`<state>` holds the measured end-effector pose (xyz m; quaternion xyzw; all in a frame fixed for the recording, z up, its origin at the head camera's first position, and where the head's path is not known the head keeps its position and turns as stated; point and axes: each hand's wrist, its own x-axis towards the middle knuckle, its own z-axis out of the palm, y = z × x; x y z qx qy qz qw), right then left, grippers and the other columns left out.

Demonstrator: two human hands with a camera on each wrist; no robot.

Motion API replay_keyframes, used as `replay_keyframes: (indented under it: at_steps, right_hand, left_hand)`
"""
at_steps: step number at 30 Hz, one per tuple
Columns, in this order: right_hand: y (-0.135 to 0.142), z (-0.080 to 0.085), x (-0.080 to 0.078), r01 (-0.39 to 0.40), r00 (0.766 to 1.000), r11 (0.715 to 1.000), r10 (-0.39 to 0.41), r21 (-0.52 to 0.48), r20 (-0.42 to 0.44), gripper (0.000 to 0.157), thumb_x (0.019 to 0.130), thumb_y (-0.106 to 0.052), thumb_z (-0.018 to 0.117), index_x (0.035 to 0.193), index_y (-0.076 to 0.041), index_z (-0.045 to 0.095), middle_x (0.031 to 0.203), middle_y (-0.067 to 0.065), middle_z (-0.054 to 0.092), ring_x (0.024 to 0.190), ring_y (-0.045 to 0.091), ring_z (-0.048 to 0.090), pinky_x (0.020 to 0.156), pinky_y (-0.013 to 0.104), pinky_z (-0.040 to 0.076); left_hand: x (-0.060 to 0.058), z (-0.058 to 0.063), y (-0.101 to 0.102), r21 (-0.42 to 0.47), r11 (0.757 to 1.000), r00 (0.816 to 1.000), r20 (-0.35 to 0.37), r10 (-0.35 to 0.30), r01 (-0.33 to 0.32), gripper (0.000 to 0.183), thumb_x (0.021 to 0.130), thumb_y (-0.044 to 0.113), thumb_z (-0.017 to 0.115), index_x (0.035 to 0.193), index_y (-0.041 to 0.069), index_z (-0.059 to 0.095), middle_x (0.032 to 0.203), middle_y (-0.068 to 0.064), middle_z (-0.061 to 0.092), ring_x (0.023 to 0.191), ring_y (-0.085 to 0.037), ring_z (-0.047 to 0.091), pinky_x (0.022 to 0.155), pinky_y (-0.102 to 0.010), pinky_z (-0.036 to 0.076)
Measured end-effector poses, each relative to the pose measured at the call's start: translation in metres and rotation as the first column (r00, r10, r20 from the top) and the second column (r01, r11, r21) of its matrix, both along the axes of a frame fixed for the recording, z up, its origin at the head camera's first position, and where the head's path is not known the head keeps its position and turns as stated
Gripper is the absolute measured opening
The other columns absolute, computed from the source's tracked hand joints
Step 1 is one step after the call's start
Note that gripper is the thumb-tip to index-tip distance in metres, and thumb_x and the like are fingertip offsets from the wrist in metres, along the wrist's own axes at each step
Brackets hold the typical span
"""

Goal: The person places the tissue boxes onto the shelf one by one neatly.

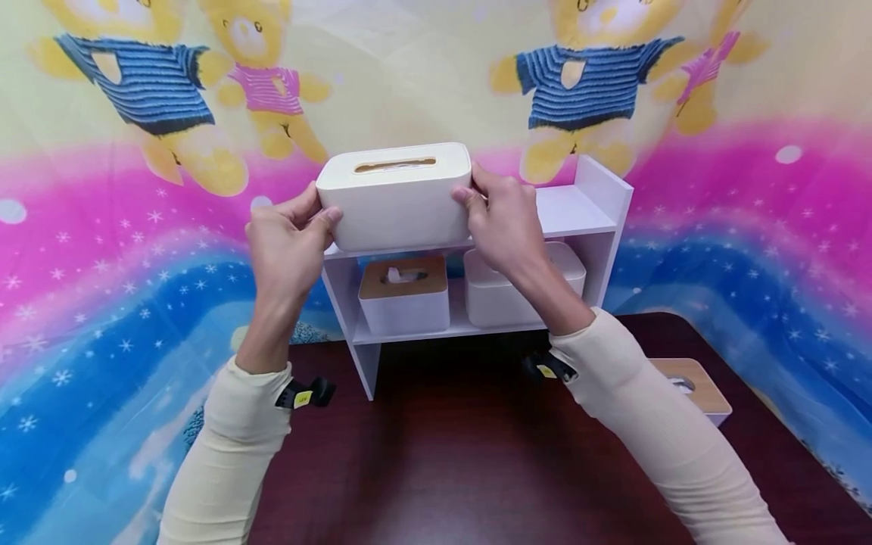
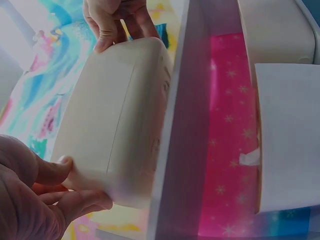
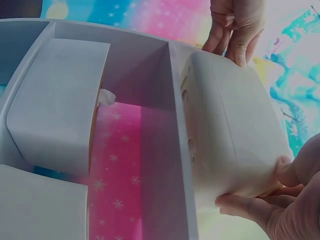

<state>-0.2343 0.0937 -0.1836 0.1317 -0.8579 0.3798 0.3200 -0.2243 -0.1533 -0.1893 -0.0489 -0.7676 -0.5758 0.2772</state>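
Note:
A cream tissue box (image 1: 398, 212) with a slot in its top is held upright between both hands at the left part of the white shelf rack's (image 1: 579, 208) upper board. My left hand (image 1: 282, 238) grips its left end, thumb on the front face. On the opposite end, my right hand (image 1: 507, 223) grips it the same way. Both wrist views show the box's underside (image 2: 95, 110) right beside the board; whether they touch, I cannot tell. Below, in the rack, stand a white tissue box (image 1: 405, 310) with a wooden lid and a cream tissue box (image 1: 500, 303), partly hidden by my right arm.
The rack stands on a dark red-brown table (image 1: 436, 469). Another wood-lidded tissue box (image 1: 698, 382) sits at the table's right, partly behind my right sleeve. A printed cloth (image 1: 409, 68) with bears hangs behind the rack.

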Motion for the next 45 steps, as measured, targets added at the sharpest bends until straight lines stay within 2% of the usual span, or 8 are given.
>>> replay_keyframes:
  at_steps: [7,13,20,25,27,32,37,45]
  right_hand:
    - [0.001,-0.001,-0.010,0.007,0.999,1.000,-0.007,0.005,0.033,0.034,0.106,-0.026,0.068,0.134,-0.008,0.075,0.125,0.016,0.079,0.119,0.033,0.074,0.101,0.048,0.060]
    - [0.001,-0.001,-0.015,0.014,0.998,1.000,-0.015,0.006,0.059,0.033,0.107,-0.026,0.067,0.135,-0.009,0.075,0.126,0.015,0.079,0.117,0.030,0.074,0.099,0.047,0.059]
    - [0.002,-0.001,-0.019,0.011,0.998,1.000,-0.012,0.008,0.065,0.033,0.108,-0.026,0.066,0.135,-0.010,0.075,0.129,0.013,0.078,0.119,0.028,0.073,0.101,0.046,0.059]
    - [0.002,0.000,-0.019,0.009,0.996,1.000,-0.010,0.018,0.086,0.033,0.108,-0.028,0.065,0.134,-0.011,0.075,0.130,0.012,0.078,0.118,0.026,0.073,0.098,0.043,0.059]
    - [0.003,0.000,-0.019,-0.011,0.994,1.000,0.009,0.018,0.110,0.036,0.108,-0.028,0.065,0.140,-0.011,0.072,0.136,0.011,0.075,0.125,0.025,0.072,0.105,0.041,0.059]
    - [0.006,0.000,-0.016,-0.081,0.973,0.997,0.079,-0.001,0.217,0.055,0.108,-0.031,0.065,0.160,-0.015,0.054,0.158,0.009,0.059,0.144,0.027,0.060,0.118,0.041,0.052]
    - [0.019,-0.004,0.000,-0.087,0.955,0.996,0.085,-0.008,0.283,0.068,0.106,-0.043,0.067,0.166,-0.019,0.044,0.167,0.007,0.051,0.149,0.028,0.056,0.115,0.045,0.054]
    - [0.052,-0.035,0.049,-0.058,0.979,0.997,0.049,0.041,0.196,0.068,0.102,-0.045,0.072,0.164,-0.030,0.047,0.163,0.007,0.055,0.141,0.035,0.063,0.103,0.055,0.060]
  left_hand:
    - [-0.011,-0.004,0.003,-0.001,0.999,0.999,-0.009,0.036,-0.036,0.050,0.097,0.015,0.080,0.144,0.024,0.064,0.141,-0.007,0.071,0.125,-0.017,0.074,0.091,-0.028,0.064]
    - [-0.018,-0.005,0.005,-0.026,0.998,0.998,-0.032,0.056,-0.057,0.048,0.098,0.012,0.080,0.143,0.020,0.065,0.138,-0.010,0.073,0.120,-0.016,0.076,0.082,-0.019,0.064]
    - [-0.022,-0.003,0.007,-0.045,0.997,0.997,-0.038,0.066,-0.068,0.049,0.099,0.012,0.079,0.145,0.019,0.064,0.140,-0.011,0.071,0.126,-0.016,0.072,0.096,-0.030,0.063]
    - [-0.023,-0.004,0.008,-0.058,0.995,0.996,-0.036,0.076,-0.078,0.050,0.099,0.013,0.078,0.146,0.018,0.063,0.141,-0.011,0.071,0.127,-0.017,0.072,0.101,-0.031,0.061]
    - [-0.022,-0.005,0.007,-0.066,0.995,0.997,-0.021,0.073,-0.074,0.052,0.099,0.014,0.078,0.148,0.018,0.062,0.143,-0.011,0.070,0.129,-0.017,0.070,0.104,-0.032,0.059]
    - [-0.015,-0.008,0.003,-0.104,0.994,0.998,0.053,0.041,-0.036,0.068,0.099,0.022,0.079,0.159,0.017,0.049,0.156,-0.009,0.060,0.141,-0.020,0.062,0.112,-0.036,0.053]
    - [-0.002,-0.017,0.001,-0.134,0.990,0.998,0.047,0.048,-0.042,0.079,0.098,0.031,0.081,0.165,0.020,0.041,0.165,-0.004,0.050,0.149,-0.021,0.054,0.115,-0.039,0.052]
    - [0.036,-0.046,-0.006,-0.152,0.987,0.998,-0.015,0.058,-0.059,0.075,0.097,0.032,0.082,0.162,0.025,0.047,0.161,0.002,0.056,0.146,-0.015,0.057,0.110,-0.043,0.055]
